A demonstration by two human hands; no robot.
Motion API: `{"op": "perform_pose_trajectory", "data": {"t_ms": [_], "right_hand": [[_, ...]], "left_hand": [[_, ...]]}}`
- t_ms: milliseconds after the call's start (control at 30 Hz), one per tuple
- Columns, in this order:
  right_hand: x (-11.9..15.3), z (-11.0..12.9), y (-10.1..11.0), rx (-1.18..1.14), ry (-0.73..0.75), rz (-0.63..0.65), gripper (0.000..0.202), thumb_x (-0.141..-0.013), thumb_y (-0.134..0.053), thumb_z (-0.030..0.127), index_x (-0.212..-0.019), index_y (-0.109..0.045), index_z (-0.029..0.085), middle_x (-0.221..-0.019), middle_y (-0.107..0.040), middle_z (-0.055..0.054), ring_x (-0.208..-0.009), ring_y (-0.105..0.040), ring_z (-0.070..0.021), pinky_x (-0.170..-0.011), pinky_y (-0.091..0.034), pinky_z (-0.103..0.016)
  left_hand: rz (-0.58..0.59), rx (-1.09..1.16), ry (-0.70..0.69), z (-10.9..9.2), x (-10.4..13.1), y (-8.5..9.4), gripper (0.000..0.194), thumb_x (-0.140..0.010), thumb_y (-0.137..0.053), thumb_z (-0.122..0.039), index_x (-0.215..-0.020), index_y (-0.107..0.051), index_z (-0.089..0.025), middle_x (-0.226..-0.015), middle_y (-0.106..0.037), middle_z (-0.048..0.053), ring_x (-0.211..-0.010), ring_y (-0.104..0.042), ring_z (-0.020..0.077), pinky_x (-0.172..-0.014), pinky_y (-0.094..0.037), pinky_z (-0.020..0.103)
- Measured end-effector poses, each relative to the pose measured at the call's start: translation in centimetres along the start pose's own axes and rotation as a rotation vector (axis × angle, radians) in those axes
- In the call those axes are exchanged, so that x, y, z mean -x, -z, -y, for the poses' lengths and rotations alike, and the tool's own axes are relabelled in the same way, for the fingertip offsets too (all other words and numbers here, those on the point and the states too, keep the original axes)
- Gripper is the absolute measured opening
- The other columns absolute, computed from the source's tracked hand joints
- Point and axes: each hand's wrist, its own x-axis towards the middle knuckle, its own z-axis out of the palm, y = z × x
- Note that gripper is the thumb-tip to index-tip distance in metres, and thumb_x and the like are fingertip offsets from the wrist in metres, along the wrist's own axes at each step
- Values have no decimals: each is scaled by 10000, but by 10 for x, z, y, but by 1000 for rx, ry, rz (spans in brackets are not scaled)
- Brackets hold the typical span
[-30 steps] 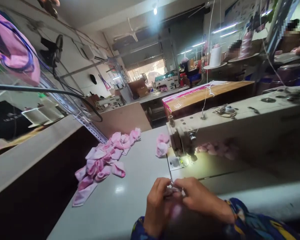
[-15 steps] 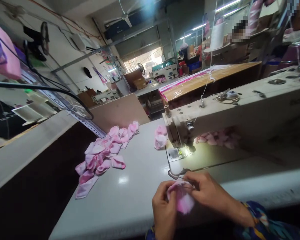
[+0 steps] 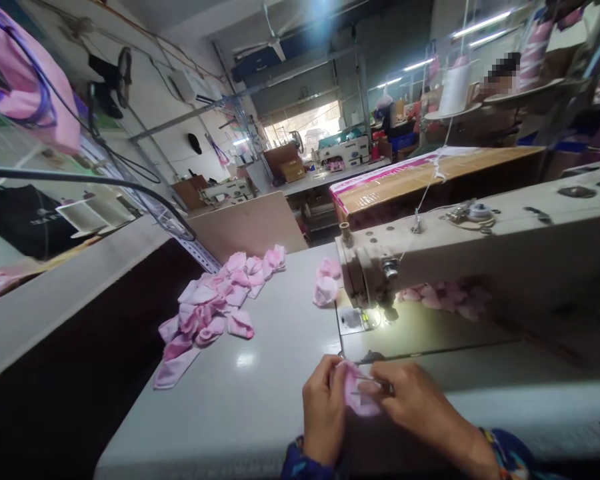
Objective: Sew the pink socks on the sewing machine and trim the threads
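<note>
My left hand (image 3: pixel 324 408) is closed on the edge of a small pink fabric piece (image 3: pixel 364 405), thumb and fingers pinching it at the table's front. My right hand (image 3: pixel 420 399) comes in from the right, its fingers wrapped round small metal thread snips (image 3: pixel 380 384). Two thin blades point left, over the fabric; their exact contact with it is blurred. Just beyond both hands stands a sewing machine (image 3: pixel 480 243), its lit needle plate (image 3: pixel 353 321) bare of cloth.
A heap of pink and white fabric pieces (image 3: pixel 205 310) lies on the table's left. A smaller bunch (image 3: pixel 326 283) sits left of the machine head, and more pieces (image 3: pixel 443 297) lie behind its arm. A cardboard box (image 3: pixel 430 177) and white thread cone (image 3: pixel 454 90) stand behind.
The snips' blades now show over the fabric, where my right hand was gripping near its top edge before. The fabric has turned between my hands. The camera view has shifted slightly.
</note>
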Motion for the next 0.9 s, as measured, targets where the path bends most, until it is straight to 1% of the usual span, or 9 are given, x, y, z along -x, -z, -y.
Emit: {"op": "perform_pose_trajectory", "data": {"t_ms": [100, 200, 300, 400, 467, 567, 700, 800, 900], "right_hand": [[0, -11, -5, 15, 183, -159, 225, -847, -441, 188, -880, -660, 230, -791, -689, -31, -705, -640, -184, -592, -422, -248], [-3, -22, -10, 43, 408, -293, 544, -703, -371, 20, -1150, -613, 218, -1059, -682, -57, -874, -655, -169, -689, -484, -228], [-8, -22, -17, 212, 558, -254, 579, -690, -382, -8, -1195, -596, 178, -1180, -643, -93, -804, -676, -174, -641, -514, -233], [-12, -15, -23, 433, 580, -120, 483, -720, -432, -20, -1135, -622, 138, -1205, -624, -117, -591, -663, -171, -500, -506, -251], [-13, -10, -25, 499, 568, -82, 465, -727, -453, -24, -1138, -618, 118, -1209, -620, -121, -537, -650, -171, -445, -489, -259], [-14, -8, -24, 487, 558, -90, 458, -756, -453, -18, -1168, -603, 115, -1218, -616, -117, -535, -649, -164, -430, -482, -253], [-13, -7, -21, 492, 559, -106, 566, -689, -409, -52, -1196, -591, 120, -1250, -591, -107, -532, -648, -159, -444, -495, -244], [-15, -8, -23, 462, 548, -106, 567, -659, -393, -54, -1143, -619, 137, -1244, -597, -97, -551, -656, -162, -465, -511, -235], [-14, -18, -31, 397, 557, -119, 596, -654, -390, -37, -1174, -604, 159, -1258, -587, -103, -568, -666, -176, -472, -527, -246]], "left_hand": [[98, -174, 24, 0, -19, 4, 206, -767, -493, -286, -636, -620, -190, -595, -617, 7, -604, -563, 169, -603, -417, 251], [219, -263, 59, 1, -37, 3, 183, -739, -508, -222, -642, -660, -197, -606, -628, 4, -628, -563, 169, -621, -400, 254], [245, -282, 24, 2, -54, -6, 135, -687, -566, -202, -613, -679, -212, -649, -633, 11, -680, -562, 181, -658, -397, 268], [209, -253, -61, 5, -64, -16, 100, -624, -608, -164, -547, -651, -212, -634, -600, 9, -702, -543, 189, -684, -394, 279], [194, -227, -72, 7, -65, -16, 83, -611, -599, -141, -610, -654, -204, -628, -583, -4, -666, -526, 176, -658, -392, 272], [153, -232, -66, 8, -58, -11, 126, -647, -577, -154, -740, -647, -199, -664, -589, -11, -639, -515, 166, -625, -391, 260], [120, -387, -45, 5, -48, -10, 143, -761, -501, -176, -667, -608, -197, -706, -626, 31, -712, -553, 198, -671, -386, 287], [126, -557, -16, 1, -51, -16, 159, -761, -487, -131, -692, -616, -193, -753, -649, 58, -770, -567, 226, -706, -372, 317], [134, -606, -3, -2, -57, -20, 162, -741, -491, -120, -720, -635, -191, -770, -665, 67, -784, -572, 237, -723, -370, 335]]}}
